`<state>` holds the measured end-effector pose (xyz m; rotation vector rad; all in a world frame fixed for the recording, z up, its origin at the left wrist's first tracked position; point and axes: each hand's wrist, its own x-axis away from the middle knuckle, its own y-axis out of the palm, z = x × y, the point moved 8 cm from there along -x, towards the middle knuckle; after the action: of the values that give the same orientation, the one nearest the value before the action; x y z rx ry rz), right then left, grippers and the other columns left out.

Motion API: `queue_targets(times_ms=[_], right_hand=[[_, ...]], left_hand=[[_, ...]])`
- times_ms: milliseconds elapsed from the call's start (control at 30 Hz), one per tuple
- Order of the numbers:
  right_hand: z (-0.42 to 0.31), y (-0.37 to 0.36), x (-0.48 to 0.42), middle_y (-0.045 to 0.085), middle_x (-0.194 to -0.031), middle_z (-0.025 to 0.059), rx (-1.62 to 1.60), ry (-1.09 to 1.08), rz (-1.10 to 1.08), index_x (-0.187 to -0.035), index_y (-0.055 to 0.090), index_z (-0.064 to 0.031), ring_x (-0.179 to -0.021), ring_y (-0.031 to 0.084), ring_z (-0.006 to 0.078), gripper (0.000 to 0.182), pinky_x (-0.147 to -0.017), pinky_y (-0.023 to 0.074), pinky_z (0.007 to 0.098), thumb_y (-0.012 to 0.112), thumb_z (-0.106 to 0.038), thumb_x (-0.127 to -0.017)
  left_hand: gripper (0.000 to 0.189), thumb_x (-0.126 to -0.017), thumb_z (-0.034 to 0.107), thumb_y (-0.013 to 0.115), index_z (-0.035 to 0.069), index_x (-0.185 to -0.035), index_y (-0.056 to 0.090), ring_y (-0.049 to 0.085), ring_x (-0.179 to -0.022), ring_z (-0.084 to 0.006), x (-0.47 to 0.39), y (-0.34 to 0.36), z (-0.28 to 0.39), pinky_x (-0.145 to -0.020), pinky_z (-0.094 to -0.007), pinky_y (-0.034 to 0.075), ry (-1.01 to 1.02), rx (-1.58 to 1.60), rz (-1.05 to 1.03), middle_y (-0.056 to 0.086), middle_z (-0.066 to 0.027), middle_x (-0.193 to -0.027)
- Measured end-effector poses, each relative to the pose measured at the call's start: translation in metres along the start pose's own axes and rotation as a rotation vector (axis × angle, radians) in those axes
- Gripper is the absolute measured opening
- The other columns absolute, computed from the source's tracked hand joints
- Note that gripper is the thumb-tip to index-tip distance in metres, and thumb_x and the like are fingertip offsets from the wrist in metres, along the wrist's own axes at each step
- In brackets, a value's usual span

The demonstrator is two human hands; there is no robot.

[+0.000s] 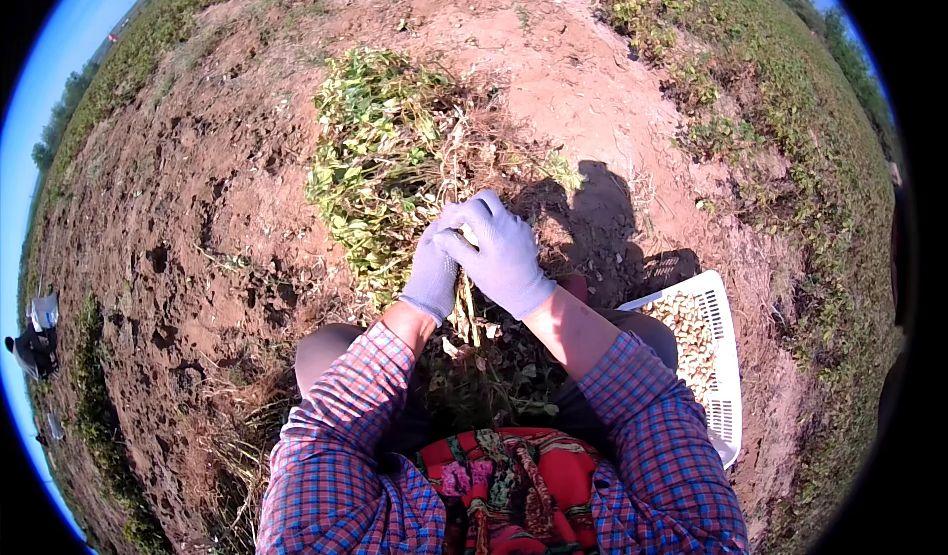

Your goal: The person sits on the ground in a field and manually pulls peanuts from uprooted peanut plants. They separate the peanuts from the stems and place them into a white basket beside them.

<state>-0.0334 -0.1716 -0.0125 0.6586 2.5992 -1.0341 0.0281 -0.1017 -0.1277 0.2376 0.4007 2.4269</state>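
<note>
My left hand (433, 273), in a pale lavender knit glove, is closed around the stems of a peanut plant (465, 307). The stems hang below it toward my lap. My right hand (507, 255), gloved alike, is curled against the left over the same plant. A small pale piece (468, 235) shows between the two hands; whether it is a pod is unclear. The right fingertips are hidden. Just beyond my hands lies a heap of pulled peanut plants (378, 155), leaves to the left and dry roots to the right.
A white slotted plastic basket (729, 377) holding peanuts (685, 333) stands by my right knee. Leafy debris (518, 385) lies between my legs. Dry stalks (237, 473) lie at my left. Crop rows (800, 110) grow on the right. A person (33, 351) is far left.
</note>
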Motion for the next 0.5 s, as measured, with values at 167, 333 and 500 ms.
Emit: queue_targets(times_ms=[167,333,500], right_hand=[[0.010,0.003,-0.006,0.060,-0.087,0.0086,-0.076,-0.021,0.055,-0.091,0.056,-0.0067,-0.077,0.062,0.0260,0.021,-0.068,0.0490,0.0354,0.070,-0.016,-0.078],[0.033,0.005,-0.014,0.064,-0.083,0.0115,-0.486,0.144,0.003,-0.097,0.057,-0.0034,-0.075,0.063,0.0170,0.018,-0.069,0.0489,0.0304,0.064,-0.015,-0.085],[0.038,0.002,-0.015,0.063,-0.082,0.0078,-0.364,0.152,0.076,-0.096,0.056,-0.0012,-0.073,0.061,0.0168,0.016,-0.066,0.0489,0.0294,0.059,-0.016,-0.090]], left_hand=[[0.026,-0.097,0.014,0.038,0.002,-0.113,0.055,0.058,-0.092,-0.0151,0.011,0.011,0.018,-0.080,-0.0290,0.047,0.008,-0.233,-0.003,0.060,-0.0071,-0.100],[0.032,-0.096,0.035,0.048,0.006,-0.105,0.059,0.049,-0.055,-0.0052,0.006,0.012,0.035,-0.048,-0.0199,0.040,0.048,-0.203,0.005,0.056,0.0022,-0.074],[0.031,-0.097,0.036,0.046,0.007,-0.098,0.057,0.047,-0.048,-0.0087,0.013,0.021,0.038,-0.044,-0.0231,0.040,-0.171,0.030,0.025,0.052,0.0009,-0.066]])
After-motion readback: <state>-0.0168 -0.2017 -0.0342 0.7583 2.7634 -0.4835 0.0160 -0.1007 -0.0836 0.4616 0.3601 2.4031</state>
